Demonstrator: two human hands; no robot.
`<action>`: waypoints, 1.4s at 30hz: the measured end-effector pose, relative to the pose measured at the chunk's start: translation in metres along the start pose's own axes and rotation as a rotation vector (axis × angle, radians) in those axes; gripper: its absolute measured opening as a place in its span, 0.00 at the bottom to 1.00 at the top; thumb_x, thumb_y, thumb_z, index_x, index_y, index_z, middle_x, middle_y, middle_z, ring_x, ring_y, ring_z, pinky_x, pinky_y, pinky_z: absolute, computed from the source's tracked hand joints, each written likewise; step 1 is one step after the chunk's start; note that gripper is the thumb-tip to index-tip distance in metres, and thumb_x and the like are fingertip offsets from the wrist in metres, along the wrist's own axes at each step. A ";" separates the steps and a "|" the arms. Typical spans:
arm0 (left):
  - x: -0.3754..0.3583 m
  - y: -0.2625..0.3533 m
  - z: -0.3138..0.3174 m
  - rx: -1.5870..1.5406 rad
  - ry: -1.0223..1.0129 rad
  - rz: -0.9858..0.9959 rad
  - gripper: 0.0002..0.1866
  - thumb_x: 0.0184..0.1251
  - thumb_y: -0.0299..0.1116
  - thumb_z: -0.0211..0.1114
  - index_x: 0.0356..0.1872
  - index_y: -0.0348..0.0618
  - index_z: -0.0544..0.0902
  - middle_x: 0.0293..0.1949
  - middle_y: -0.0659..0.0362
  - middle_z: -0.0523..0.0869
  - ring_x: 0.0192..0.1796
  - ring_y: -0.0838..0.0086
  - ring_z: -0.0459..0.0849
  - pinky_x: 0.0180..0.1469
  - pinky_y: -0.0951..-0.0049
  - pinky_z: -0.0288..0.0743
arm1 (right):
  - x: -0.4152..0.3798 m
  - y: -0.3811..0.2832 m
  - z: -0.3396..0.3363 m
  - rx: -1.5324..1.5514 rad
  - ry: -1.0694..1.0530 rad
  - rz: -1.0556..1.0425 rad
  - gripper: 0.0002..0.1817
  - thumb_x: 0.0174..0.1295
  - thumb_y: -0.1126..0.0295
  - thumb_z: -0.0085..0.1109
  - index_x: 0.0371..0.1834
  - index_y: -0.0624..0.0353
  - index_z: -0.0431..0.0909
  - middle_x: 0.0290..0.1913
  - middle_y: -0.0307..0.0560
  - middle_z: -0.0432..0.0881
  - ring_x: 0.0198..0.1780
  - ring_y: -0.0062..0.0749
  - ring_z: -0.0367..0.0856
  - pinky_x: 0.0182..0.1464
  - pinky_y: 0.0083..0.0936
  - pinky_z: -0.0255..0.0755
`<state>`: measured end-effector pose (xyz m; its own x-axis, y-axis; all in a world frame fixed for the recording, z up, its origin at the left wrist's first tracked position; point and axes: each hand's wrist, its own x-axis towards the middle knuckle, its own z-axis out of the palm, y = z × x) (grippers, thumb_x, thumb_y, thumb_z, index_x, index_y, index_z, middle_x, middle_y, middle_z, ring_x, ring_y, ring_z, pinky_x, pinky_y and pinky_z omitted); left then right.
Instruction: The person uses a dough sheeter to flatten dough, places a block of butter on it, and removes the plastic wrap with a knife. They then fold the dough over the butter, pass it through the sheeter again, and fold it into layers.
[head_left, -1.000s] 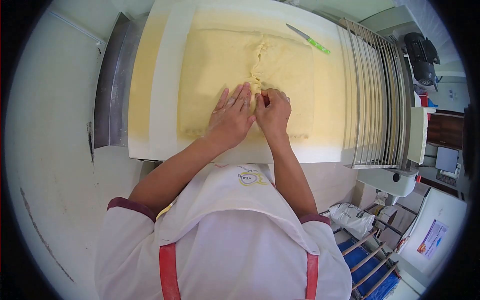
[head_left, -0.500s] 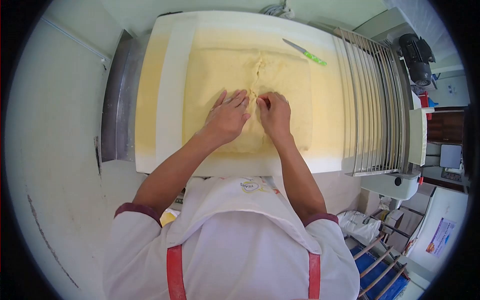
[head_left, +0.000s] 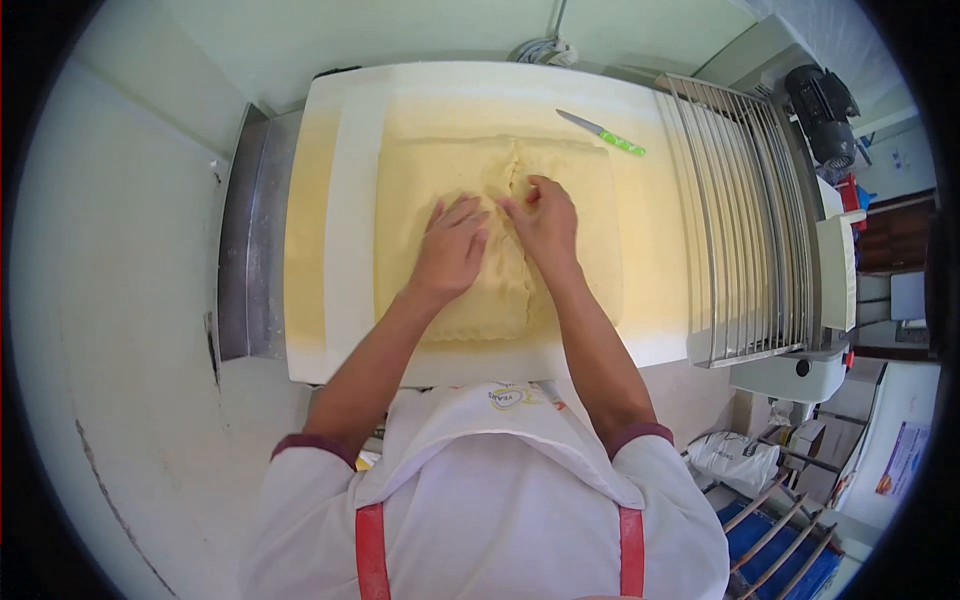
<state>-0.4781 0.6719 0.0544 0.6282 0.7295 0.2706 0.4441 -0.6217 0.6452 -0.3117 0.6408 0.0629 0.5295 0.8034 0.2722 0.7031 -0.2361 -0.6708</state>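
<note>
A large folded sheet of pale yellow dough (head_left: 570, 270) lies on the work surface, with a rough seam running from its far edge toward me where two edges meet. My left hand (head_left: 452, 250) rests flat on the dough just left of the seam, its fingers spread. Over the seam is my right hand (head_left: 545, 228); its thumb reaches left onto the dough and stands apart from the curled fingers. I make out no dough lifted between them. Beyond the dough, to the right, lies a knife (head_left: 622, 143) with a green patterned handle.
The white table (head_left: 450, 90) carries yellowish bands. A metal rod rack (head_left: 740, 220) stands along its right side, with a black motor (head_left: 825, 115) behind. A metal ledge (head_left: 245, 240) borders the left. A white bag (head_left: 735, 455) sits low at the right.
My right hand's thumb and fingers have parted from a pinch at the seam. The left hand stays flat beside the seam. The whole view has tilted, so the table appears lower.
</note>
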 end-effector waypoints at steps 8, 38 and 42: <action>0.011 0.013 -0.033 -0.214 0.097 -0.373 0.08 0.68 0.32 0.59 0.40 0.38 0.82 0.36 0.50 0.85 0.44 0.58 0.84 0.49 0.59 0.75 | 0.022 0.005 0.011 -0.110 -0.241 -0.036 0.12 0.59 0.65 0.63 0.43 0.58 0.84 0.32 0.54 0.83 0.38 0.45 0.81 0.45 0.37 0.74; 0.197 0.016 0.027 0.333 -0.493 -0.484 0.23 0.64 0.47 0.60 0.23 0.33 0.79 0.20 0.50 0.81 0.25 0.65 0.79 0.32 0.65 0.70 | 0.129 0.213 -0.078 0.370 -0.173 0.245 0.18 0.64 0.67 0.56 0.58 0.53 0.76 0.27 0.55 0.81 0.30 0.49 0.81 0.37 0.40 0.73; 0.205 -0.002 0.049 0.396 -0.522 -0.508 0.23 0.63 0.47 0.62 0.23 0.33 0.80 0.20 0.50 0.80 0.23 0.66 0.77 0.29 0.65 0.69 | 0.091 0.209 -0.087 0.435 -0.162 0.317 0.16 0.63 0.67 0.59 0.54 0.52 0.81 0.31 0.56 0.84 0.30 0.47 0.81 0.37 0.38 0.74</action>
<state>-0.3185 0.8091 0.0733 0.4623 0.7835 -0.4153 0.8849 -0.3773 0.2733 -0.0751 0.6170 0.0071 0.5792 0.8117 -0.0753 0.2426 -0.2598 -0.9347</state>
